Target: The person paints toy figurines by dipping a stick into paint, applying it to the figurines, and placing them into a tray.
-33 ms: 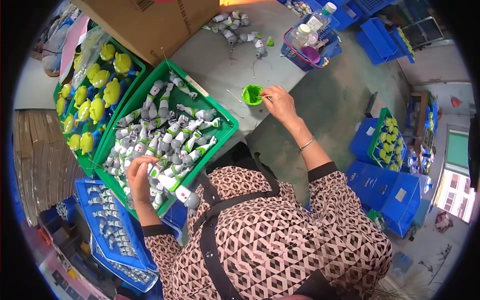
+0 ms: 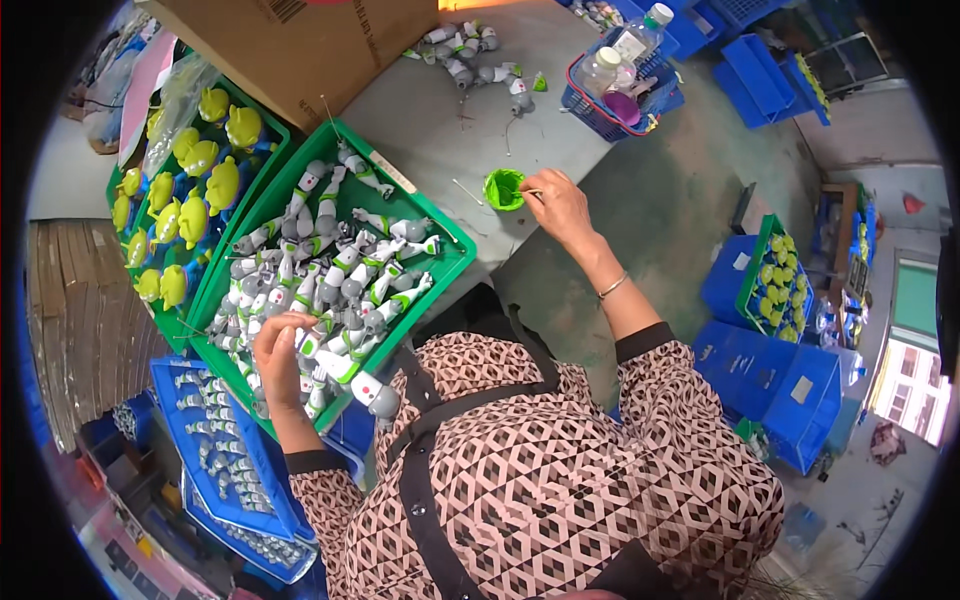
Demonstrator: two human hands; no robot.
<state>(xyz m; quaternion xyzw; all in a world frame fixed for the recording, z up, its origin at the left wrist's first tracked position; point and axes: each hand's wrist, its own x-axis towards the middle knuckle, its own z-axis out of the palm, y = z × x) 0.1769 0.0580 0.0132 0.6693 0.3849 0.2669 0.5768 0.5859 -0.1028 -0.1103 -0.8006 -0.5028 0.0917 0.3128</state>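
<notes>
— At the near edge of the counter (image 2: pixel 560 130), what is each hand doing?

— The right hand (image 2: pixel 560 205) pinches a thin stick, its tip dipped in the small green cup (image 2: pixel 503 189) of paint. The left hand (image 2: pixel 278 355) is closed round one grey-and-white toy part (image 2: pixel 303 345), resting among the heap in the green tray (image 2: pixel 452 262).

— Where does that tray sit?

— Over the counter's left near corner, tilted toward the person, piled with toy parts (image 2: pixel 340 270). Left of it, a second green tray (image 2: pixel 275 135) holds yellow-green toy heads (image 2: pixel 190 215). A blue tray (image 2: pixel 165 375) of more parts lies lower, off the counter.

— How should the dip be done?

— I would take only a little paint and wipe the tip on the cup's rim, so nothing drips on the way across. The cup looks light and stands close to the edge, so the touch should be soft, or it may tip.

— And the part?

— Hold it firmly, clear of the heap, the spot to be painted turned up, fingers off that spot. Bringing it toward the cup would shorten the stick's trip.

— Anything else nearby?

— A cardboard box (image 2: pixel 300 45) at the far left, loose parts at the far edge, and a blue basket (image 2: pixel 590 105) with bottles to the far right.
</notes>
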